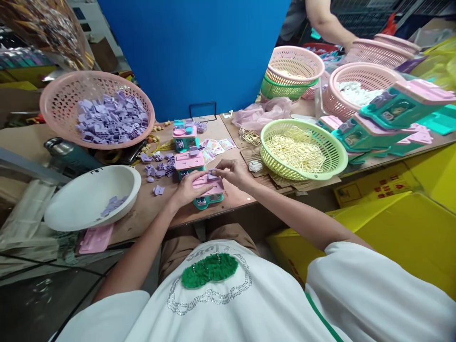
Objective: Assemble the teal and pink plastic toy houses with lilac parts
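At the table's front edge, a toy house (211, 191) with a pink top and teal base sits between my hands. My left hand (190, 189) is closed on its left side, with fingers over the pink top. My right hand (233, 173) pinches a small purple plastic part (213, 175) against that top; whether the part is seated cannot be made out. Just behind stands a second toy house (189, 161) with a pink top, and beyond it a third toy house (185, 135). Loose purple parts (160, 169) lie left of these.
A pink basket (48, 102) holds many purple parts, near a white bowl (67, 204) with a few more. On the right are a green basket (342, 166) of yellow pieces and stacked toy houses (395, 111). A co-worker's arm (327, 23) reaches into the back right.
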### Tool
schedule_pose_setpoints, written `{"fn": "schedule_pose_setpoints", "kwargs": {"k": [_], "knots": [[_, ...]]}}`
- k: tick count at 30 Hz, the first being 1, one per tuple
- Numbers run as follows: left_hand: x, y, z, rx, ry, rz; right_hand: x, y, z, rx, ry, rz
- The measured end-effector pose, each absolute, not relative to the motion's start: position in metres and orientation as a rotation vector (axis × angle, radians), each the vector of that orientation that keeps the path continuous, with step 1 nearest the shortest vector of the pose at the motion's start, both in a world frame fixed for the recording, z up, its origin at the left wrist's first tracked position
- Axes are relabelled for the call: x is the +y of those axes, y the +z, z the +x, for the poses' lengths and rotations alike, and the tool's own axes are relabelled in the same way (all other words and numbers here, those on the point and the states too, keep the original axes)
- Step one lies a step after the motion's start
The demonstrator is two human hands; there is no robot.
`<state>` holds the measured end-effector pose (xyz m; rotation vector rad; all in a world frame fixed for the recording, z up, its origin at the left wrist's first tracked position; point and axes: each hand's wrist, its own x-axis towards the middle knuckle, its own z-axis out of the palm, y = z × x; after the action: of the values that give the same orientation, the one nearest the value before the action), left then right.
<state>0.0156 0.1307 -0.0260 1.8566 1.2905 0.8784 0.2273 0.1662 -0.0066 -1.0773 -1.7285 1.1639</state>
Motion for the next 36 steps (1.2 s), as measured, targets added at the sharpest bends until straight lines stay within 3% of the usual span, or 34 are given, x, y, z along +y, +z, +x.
{"fn": "schedule_pose_setpoints", "kwargs": {"k": [4, 16, 26, 36], "knots": [[0.132, -0.027, 0.016, 1.286, 0.856, 1.841, 0.16, -0.01, 0.227, -1.737, 1.049, -1.048], [0.13, -0.021, 0.013, 1.318, 0.77, 1.988, 0.165, -0.01, 0.224, -1.548, 1.338, -1.054], [0.121, -0.027, 0.013, 1.198, 0.963, 1.956, 0.171, -0.009, 0.23, -1.441, 1.598, -1.081], [0.116, -0.033, 0.014, 1.198, 0.97, 2.042, 0.16, -0.003, 0.228, -1.9, 0.936, -1.037]]}}
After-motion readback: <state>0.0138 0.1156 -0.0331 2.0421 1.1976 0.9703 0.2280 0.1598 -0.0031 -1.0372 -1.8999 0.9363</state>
